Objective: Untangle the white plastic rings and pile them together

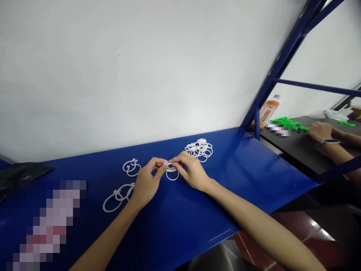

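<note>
My left hand (146, 180) and my right hand (191, 171) meet over the blue shelf (197, 210). Both pinch the top of a small white plastic ring (172, 174) that hangs between their fingertips. A pile of several white rings (199, 149) lies just beyond my right hand. Two linked white rings (131, 167) lie to the left of my left hand. A larger joined group of white rings (117, 197) rests nearer me, beside my left wrist.
A white wall rises behind the shelf. A blue metal frame post (282, 64) slants up at the right. Beyond it, another person's hand (320, 131) works on a black table with green parts (284, 122) and an orange bottle (269, 109). A black bag (22, 171) lies far left.
</note>
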### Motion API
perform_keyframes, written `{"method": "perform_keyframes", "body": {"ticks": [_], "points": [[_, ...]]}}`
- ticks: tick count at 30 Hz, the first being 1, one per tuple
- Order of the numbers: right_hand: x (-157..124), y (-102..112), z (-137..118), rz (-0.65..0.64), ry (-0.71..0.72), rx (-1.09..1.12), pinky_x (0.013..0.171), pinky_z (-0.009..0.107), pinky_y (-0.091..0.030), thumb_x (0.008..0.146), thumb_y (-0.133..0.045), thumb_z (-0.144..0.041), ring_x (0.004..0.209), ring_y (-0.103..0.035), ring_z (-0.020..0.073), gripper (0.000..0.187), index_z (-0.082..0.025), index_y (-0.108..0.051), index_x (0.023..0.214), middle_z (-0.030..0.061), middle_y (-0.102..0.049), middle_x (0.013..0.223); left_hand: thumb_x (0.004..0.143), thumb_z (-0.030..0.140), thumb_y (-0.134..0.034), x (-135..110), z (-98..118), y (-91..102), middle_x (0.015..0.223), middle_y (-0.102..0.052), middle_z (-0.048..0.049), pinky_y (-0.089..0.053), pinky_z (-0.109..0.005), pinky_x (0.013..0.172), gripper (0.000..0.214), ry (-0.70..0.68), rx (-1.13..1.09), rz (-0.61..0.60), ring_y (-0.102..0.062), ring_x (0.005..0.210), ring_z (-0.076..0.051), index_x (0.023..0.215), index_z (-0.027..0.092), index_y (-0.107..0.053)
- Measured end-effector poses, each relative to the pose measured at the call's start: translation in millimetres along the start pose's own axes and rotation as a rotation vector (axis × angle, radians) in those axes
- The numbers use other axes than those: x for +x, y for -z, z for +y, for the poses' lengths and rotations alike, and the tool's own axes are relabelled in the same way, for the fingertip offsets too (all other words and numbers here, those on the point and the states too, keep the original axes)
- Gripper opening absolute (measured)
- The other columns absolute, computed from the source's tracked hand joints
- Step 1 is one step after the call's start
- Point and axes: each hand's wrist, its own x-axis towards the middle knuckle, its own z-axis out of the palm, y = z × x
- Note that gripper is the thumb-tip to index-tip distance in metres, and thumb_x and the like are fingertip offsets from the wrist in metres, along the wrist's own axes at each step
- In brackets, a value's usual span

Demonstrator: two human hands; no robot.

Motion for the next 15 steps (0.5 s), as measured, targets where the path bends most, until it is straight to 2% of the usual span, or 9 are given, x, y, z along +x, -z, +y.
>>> {"method": "perform_keyframes", "body": {"ticks": [3,7,11,15], "points": [[0.9,0.0,-2.2,-0.063,-0.124,0.098,0.071,0.026,-0.047,0.099,-0.053,-0.024,0.077,-0.058,0.0132,0.016,-0.019,-0.068,0.099,0.0026,-0.063,0.088,0.087,0.054,-0.060,1.4,-3.6,1.1,0.083,-0.068,-0.0008,-0.049,-0.030,0.073,0.033,0.036,-0.071,-0.057,-0.065,0.077,-0.018,0.092,0.021,-0.063],[-0.4,-0.8,-3.0,-0.168,-0.222,0.222,0.062,0.024,-0.042,0.097,-0.056,-0.029,0.066,-0.052,0.0111,0.015,-0.017,-0.065,0.093,-0.0010,-0.061,0.078,0.085,0.053,-0.064,2.1,-6.4,3.5,0.083,-0.068,0.0003,-0.048,-0.028,0.072,0.033,0.024,-0.102,-0.072,-0.064,0.077,-0.017,0.096,0.022,-0.065],[-1.3,0.5,-5.2,-0.206,-0.207,0.259,0.062,0.024,-0.042,0.093,-0.063,-0.034,0.065,-0.052,0.0112,0.019,-0.018,-0.062,0.084,-0.0022,-0.059,0.073,0.085,0.052,-0.064,1.0,-6.4,5.7,0.079,-0.067,0.0010,-0.046,-0.026,0.068,0.030,-0.013,-0.062,-0.118,-0.063,0.072,-0.016,0.086,0.022,-0.066],[-1.5,4.9,-9.3,-0.205,-0.131,0.267,0.064,0.024,-0.043,0.094,-0.062,-0.029,0.067,-0.054,0.0115,0.016,-0.018,-0.061,0.083,-0.0012,-0.061,0.077,0.086,0.048,-0.064,-1.3,-1.5,5.9,0.075,-0.067,0.0017,-0.045,-0.026,0.066,0.027,-0.071,-0.040,-0.108,-0.062,0.069,-0.015,0.079,0.022,-0.066]]}}
